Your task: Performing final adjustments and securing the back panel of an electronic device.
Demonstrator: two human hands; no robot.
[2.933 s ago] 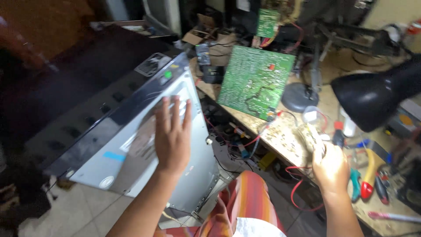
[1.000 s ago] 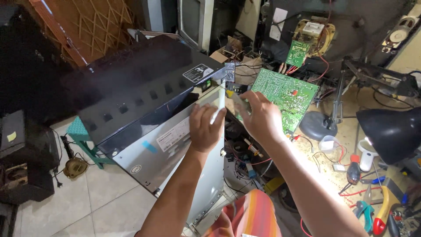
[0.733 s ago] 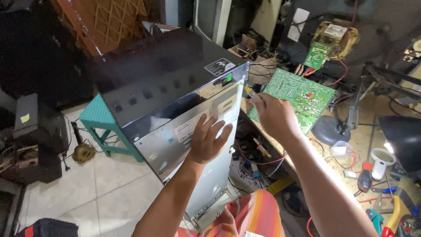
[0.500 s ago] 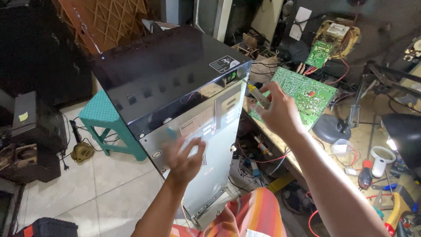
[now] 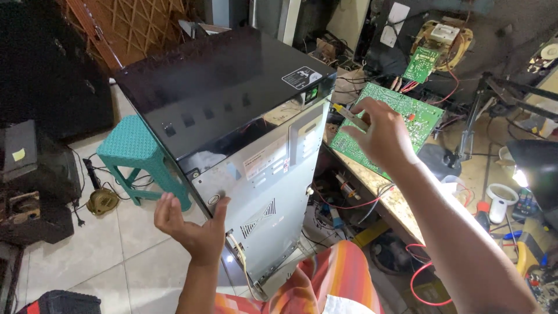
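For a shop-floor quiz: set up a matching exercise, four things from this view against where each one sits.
Things:
1. stool
2. green circuit board
3. left hand
4. screwdriver

Places:
A. pinched in the right hand
B. flat on the cluttered workbench
C. on the tiled floor, left of the appliance
D. at the lower left edge of the grey appliance back panel

Pairs: 1-C, 2-B, 3-D, 4-A

Cabinet: we see a tall appliance casing, glossy black side panel up, grey metal back facing us, tilted, centre-left.
Screwdriver: slim, pale-handled, held in our right hand, tip pointing left toward the cabinet's far corner.
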